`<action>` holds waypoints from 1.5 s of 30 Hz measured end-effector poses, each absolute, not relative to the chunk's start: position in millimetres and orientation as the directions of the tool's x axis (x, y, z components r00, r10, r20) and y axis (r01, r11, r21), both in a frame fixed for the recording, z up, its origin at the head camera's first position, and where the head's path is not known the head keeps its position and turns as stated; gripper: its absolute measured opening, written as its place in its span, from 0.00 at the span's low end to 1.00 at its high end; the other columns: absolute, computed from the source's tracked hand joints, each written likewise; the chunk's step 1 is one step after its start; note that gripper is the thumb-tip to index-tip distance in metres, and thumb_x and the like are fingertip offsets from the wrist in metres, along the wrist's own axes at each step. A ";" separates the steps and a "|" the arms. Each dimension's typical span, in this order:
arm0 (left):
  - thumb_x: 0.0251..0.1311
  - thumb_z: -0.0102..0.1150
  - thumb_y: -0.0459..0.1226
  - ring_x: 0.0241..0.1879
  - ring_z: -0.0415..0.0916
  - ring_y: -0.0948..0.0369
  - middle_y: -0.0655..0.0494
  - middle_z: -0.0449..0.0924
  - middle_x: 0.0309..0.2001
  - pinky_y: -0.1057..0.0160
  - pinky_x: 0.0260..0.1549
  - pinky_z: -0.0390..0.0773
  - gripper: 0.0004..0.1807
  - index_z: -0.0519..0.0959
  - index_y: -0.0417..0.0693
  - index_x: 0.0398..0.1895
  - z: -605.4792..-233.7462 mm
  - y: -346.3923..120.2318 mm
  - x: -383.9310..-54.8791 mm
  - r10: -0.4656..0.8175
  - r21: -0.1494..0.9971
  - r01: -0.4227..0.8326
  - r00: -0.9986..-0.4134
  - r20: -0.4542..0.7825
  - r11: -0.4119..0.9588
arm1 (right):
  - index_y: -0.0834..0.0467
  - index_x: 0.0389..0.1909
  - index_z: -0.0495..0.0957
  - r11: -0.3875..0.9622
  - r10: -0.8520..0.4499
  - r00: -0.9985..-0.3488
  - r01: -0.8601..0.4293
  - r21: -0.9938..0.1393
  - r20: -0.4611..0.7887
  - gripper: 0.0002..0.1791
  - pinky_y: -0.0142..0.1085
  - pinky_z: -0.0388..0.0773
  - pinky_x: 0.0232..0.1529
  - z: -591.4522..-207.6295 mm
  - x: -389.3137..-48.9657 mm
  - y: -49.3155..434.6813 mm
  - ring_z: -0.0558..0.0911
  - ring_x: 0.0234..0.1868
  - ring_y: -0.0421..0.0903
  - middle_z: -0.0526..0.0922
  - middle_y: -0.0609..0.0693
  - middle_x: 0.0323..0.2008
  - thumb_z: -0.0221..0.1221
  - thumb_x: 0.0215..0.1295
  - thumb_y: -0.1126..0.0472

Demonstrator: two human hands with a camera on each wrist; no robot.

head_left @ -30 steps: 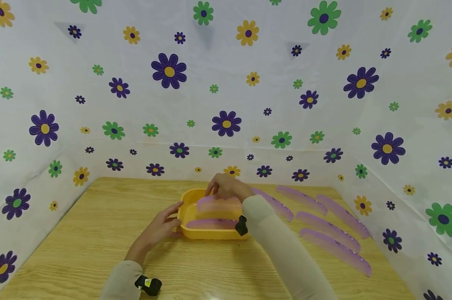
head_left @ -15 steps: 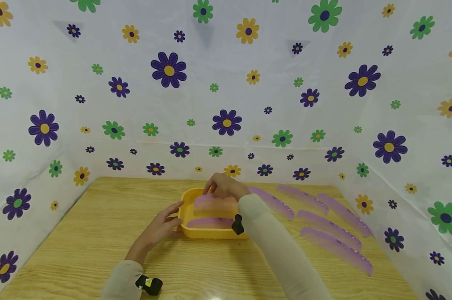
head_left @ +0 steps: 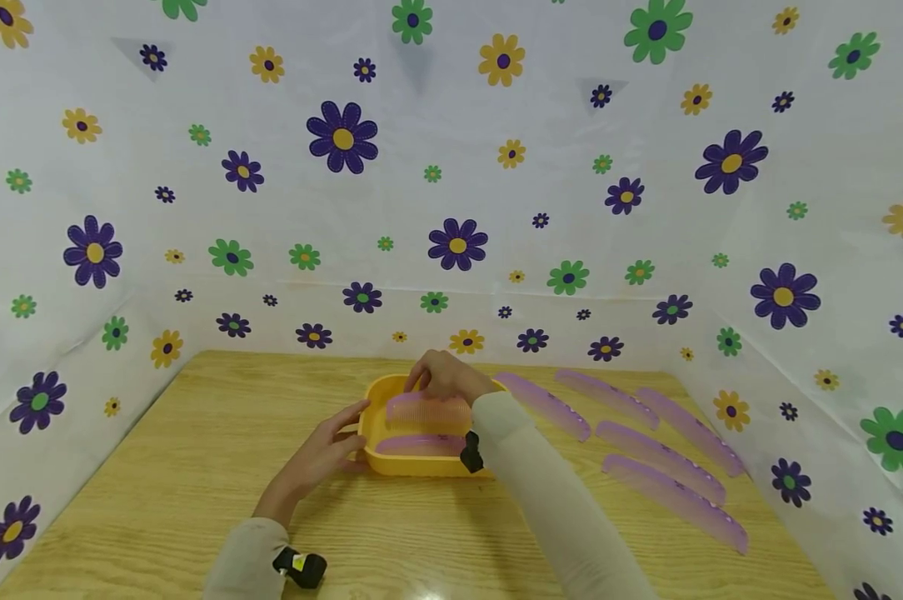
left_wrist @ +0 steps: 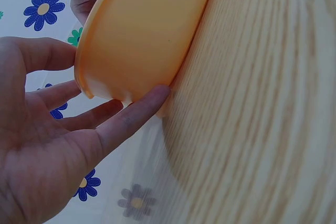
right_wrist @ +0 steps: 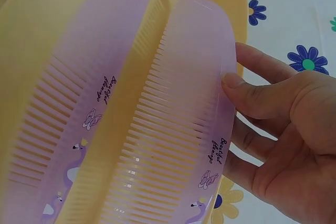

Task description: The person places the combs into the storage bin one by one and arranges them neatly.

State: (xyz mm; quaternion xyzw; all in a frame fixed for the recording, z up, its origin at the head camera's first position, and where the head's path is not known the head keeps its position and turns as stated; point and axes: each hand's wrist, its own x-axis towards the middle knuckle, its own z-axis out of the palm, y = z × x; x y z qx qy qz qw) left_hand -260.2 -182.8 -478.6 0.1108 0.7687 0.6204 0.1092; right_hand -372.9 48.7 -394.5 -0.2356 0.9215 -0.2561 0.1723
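In my right hand [head_left: 442, 373] is a translucent purple comb [right_wrist: 178, 98], pinched at its spine between thumb and fingers. Its teeth point down and it is tilted over the yellow tray [head_left: 421, 467]. A second purple comb [right_wrist: 79, 82] lies in the tray along the near wall, with "Beautiful flamingo" lettering and a flamingo print showing on both. Fairly straight and spread, the fingers of my left hand [head_left: 330, 446] touch the tray's left end, at the rim and lower down the wall [left_wrist: 131, 35]. My right sleeve hides the tray's right end.
Several more purple combs lie slanted on the wooden table [head_left: 234, 433] to the right of the tray, among them a nearest one [head_left: 676, 500] and one beside the tray [head_left: 545, 406]. White flowered sheeting [head_left: 451, 167] rises behind the table and at both sides.
The comb in my right hand has shifted slightly left over the tray, and more of its toothed side shows now. My left hand stays at the tray's end.
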 end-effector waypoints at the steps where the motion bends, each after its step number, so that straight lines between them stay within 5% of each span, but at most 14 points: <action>1: 0.73 0.48 0.31 0.70 0.69 0.35 0.34 0.56 0.78 0.50 0.53 0.87 0.36 0.52 0.46 0.83 -478.1 -182.8 -260.2 0.310 0.978 0.037 -0.950 -0.029 0.205 | 0.54 0.45 0.91 0.757 -0.524 -0.830 -0.349 -0.552 -0.193 0.20 0.33 0.86 0.40 -395.2 -372.8 48.7 0.81 0.48 0.50 0.87 0.58 0.49 0.59 0.64 0.78; 11: 0.74 0.48 0.31 0.70 0.68 0.34 0.31 0.54 0.78 0.47 0.54 0.87 0.37 0.51 0.43 0.83 -475.1 -183.5 -260.3 0.334 0.981 0.056 -0.943 -0.009 0.187 | 0.53 0.47 0.90 0.767 -0.527 -0.831 -0.374 -0.522 -0.179 0.22 0.41 0.85 0.57 -397.0 -372.6 46.3 0.80 0.47 0.48 0.86 0.54 0.47 0.57 0.65 0.78; 27: 0.74 0.48 0.31 0.69 0.70 0.34 0.31 0.54 0.77 0.46 0.55 0.86 0.36 0.51 0.43 0.83 -474.3 -184.1 -260.9 0.337 0.980 0.057 -0.942 -0.010 0.190 | 0.53 0.43 0.91 0.794 -0.501 -0.843 -0.356 -0.493 -0.198 0.16 0.42 0.84 0.58 -398.9 -373.5 43.5 0.80 0.43 0.47 0.87 0.51 0.41 0.59 0.69 0.74; 45: 0.74 0.47 0.30 0.70 0.68 0.33 0.30 0.54 0.77 0.47 0.54 0.87 0.36 0.52 0.43 0.83 -475.3 -183.6 -259.5 0.323 0.980 0.052 -0.946 -0.013 0.193 | 0.56 0.47 0.89 0.774 -0.555 -0.791 -0.376 -0.509 -0.258 0.11 0.42 0.84 0.61 -396.7 -371.7 45.4 0.83 0.48 0.47 0.89 0.52 0.48 0.65 0.67 0.69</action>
